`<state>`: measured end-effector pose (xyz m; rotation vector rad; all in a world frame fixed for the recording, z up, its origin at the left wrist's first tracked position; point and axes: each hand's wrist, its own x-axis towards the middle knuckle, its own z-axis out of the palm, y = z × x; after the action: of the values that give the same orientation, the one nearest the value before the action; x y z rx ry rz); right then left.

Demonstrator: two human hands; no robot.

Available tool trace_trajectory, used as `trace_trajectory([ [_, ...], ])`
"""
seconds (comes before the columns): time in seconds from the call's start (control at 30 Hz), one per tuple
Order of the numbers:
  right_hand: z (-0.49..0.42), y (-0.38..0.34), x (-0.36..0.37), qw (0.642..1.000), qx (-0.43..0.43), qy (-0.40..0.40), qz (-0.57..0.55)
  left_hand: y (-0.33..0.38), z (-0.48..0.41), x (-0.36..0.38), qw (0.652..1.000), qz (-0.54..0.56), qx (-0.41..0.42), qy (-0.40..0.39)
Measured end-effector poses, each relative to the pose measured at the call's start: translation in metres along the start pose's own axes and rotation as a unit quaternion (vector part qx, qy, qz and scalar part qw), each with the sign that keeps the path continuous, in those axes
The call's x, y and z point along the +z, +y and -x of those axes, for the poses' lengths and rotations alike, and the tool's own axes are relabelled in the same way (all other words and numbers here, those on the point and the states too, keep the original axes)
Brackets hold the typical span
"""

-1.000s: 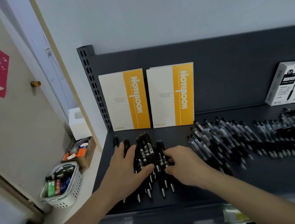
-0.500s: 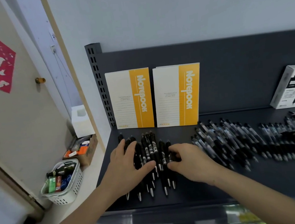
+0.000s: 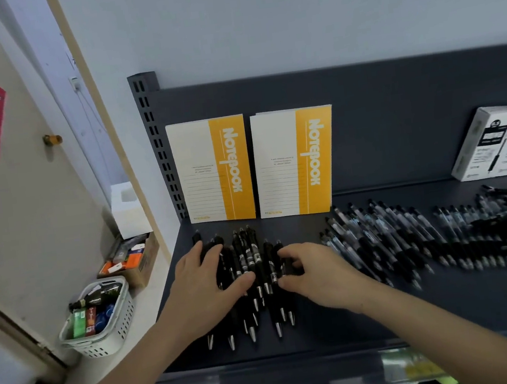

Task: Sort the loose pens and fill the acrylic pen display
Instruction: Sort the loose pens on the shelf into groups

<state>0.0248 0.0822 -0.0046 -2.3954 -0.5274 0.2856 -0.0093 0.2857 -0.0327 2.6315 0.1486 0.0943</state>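
Shelf (image 3: 340, 327) bearing a row of black pens (image 3: 254, 255) at its left end. Left hand (image 3: 202, 283) lies flat on them, fingers extended. Right hand (image 3: 318, 274) pinches the rightmost ones between curled thumb and forefinger. Clear pens (image 3: 409, 237) lie spread to the right.

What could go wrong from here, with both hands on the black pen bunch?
1. The black pens lie loose with tips toward the front of the shelf. The left hand lies flat on them and could push some off.
2. The right hand pinches the bunch's right side close to the clear-barrel pens; a sweep might mix the two sorts.
3. Tips are staggered, so a bunched lift may shed pens.
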Motion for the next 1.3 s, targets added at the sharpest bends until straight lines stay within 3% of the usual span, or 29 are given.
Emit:
trace_trajectory([
  [0.2, 0.009, 0.016, -0.021, 0.993, -0.053, 0.071, 0.081, 0.024, -0.001, -0.003, 0.990, -0.069, 0.101, 0.063],
  [0.43, 0.040, 0.064, -0.076, 0.979, -0.028, 0.153, 0.134, 0.104, -0.013, 0.013, 0.979, -0.005, 0.205, 0.002],
  [0.6, 0.069, 0.126, -0.122, 0.969, 0.028, 0.164, 0.185, 0.164, -0.025, 0.040, 0.964, -0.034, 0.262, -0.024],
  [0.97, 0.123, 0.266, -0.233, 0.948, 0.058, 0.148, 0.274, 0.298, -0.045, 0.121, 0.945, -0.063, 0.318, -0.040],
  [1.3, 0.107, 0.327, -0.281, 0.954, 0.020, 0.136, 0.265, 0.356, -0.071, 0.174, 0.958, -0.116, 0.260, -0.045],
])
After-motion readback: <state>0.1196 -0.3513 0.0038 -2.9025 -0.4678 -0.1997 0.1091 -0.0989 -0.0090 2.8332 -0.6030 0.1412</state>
